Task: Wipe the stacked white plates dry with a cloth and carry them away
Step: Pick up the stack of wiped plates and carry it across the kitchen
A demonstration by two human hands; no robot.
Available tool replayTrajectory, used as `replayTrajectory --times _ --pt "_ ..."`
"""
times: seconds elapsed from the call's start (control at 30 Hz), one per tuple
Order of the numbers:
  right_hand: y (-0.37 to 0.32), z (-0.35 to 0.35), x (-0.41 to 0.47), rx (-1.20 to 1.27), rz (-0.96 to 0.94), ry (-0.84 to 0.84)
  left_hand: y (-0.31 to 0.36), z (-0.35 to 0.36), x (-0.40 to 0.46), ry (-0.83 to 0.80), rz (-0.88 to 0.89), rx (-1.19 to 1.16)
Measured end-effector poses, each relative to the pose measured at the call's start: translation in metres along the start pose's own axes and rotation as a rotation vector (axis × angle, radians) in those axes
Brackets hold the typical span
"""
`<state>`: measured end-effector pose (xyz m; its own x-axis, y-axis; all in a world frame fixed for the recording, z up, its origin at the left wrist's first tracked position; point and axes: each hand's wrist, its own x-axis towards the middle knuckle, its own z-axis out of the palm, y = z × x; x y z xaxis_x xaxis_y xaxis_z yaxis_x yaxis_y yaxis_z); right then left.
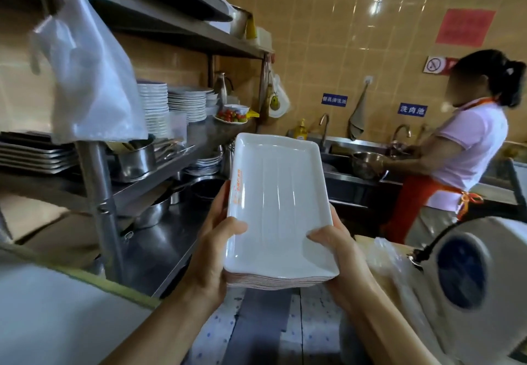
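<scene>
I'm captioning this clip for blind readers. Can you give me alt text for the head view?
Two hands, left and right, hold a stack of white rectangular plates in a kitchen. Steel shelves with dishes and pots stand on the left; another person works at a sink on the right.

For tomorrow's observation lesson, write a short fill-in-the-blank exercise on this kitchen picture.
1. Both hands hold a stack of white ____ plates.
2. The lettering on the top plate's rim is ____.
3. The left hand has its ____ on top of the stack.

Missing words: rectangular; orange; thumb
</scene>
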<state>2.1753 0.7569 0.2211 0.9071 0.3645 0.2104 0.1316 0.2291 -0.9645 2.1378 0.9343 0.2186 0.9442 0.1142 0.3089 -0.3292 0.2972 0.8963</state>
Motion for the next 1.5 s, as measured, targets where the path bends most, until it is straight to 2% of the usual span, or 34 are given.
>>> replayTrajectory --times 0.23,0.47,0.83,0.97,1.23,1.5 --pt "0.020 -0.019 0.133 0.001 0.019 -0.024 -0.029 -0.029 0.124 0.065 -0.004 -0.033" --pt "0.038 -0.041 0.246 0.049 0.057 -0.121 -0.048 -0.048 0.221 0.127 -0.016 0.012" --pt "0.064 -0.098 0.447 0.123 0.099 -0.332 -0.098 -0.054 0.390 0.337 0.094 0.074" --pt "0.072 -0.106 0.504 0.121 0.106 -0.351 -0.105 -0.059 0.435 0.387 0.106 0.099" --pt "0.102 -0.095 0.591 0.159 0.140 -0.429 -0.123 -0.100 0.501 0.458 0.116 0.132" --pt "0.128 -0.047 0.688 0.154 0.128 -0.501 -0.125 -0.167 0.570 0.563 0.168 0.112"
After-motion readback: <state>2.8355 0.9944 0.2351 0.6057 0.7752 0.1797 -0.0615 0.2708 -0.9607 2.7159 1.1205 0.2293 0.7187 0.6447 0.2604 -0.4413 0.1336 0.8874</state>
